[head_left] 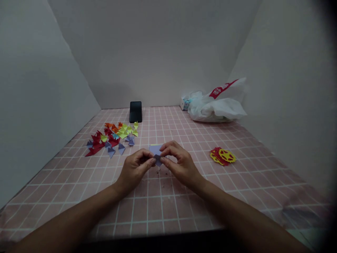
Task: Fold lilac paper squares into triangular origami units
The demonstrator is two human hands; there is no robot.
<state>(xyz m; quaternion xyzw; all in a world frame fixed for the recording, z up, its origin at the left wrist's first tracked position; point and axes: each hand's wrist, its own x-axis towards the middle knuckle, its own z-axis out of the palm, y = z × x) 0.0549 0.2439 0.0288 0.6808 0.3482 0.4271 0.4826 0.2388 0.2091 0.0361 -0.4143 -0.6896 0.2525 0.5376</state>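
Between my two hands is a small folded piece of purple paper [158, 160], held just above the table. My left hand [136, 166] pinches its left edge with thumb and forefinger. On the other side, my right hand [181, 161] grips it with thumb and fingers closed. Right behind it lies a stack of square paper sheets [154, 149], purple on top with a yellow edge showing. Part of the stack is hidden by my fingers. To the left, several small folded paper pieces [122, 133] in red, orange, yellow, purple and blue lie in a loose pile.
A black phone [136, 111] leans at the back left. White plastic bag [217, 105] with red print and a small box [184, 102] stand at the back right. Red and yellow gear-shaped cutouts [223, 156] lie on the right of the pink checked tablecloth [147, 211]. Pale walls enclose three sides.
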